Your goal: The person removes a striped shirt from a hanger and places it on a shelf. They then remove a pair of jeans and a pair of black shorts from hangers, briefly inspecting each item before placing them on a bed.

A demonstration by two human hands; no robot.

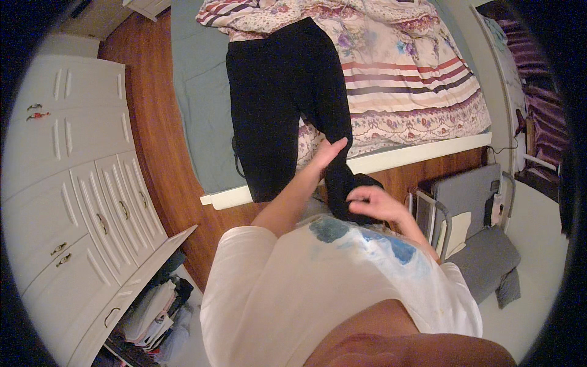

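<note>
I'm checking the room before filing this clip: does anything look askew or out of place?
One leg end of the black trousers hangs off the bed, bunched between the left hand and right hand. A wardrobe drawer stands open, clothes heaped inside.

We see matt black cloth trousers [287, 104] on a soft, patterned cotton-like quilt [403, 73]. The floor [162, 147] is glossy brown wood, the wardrobe [79, 202] smooth white-painted with small metal handles [59, 248].
</note>
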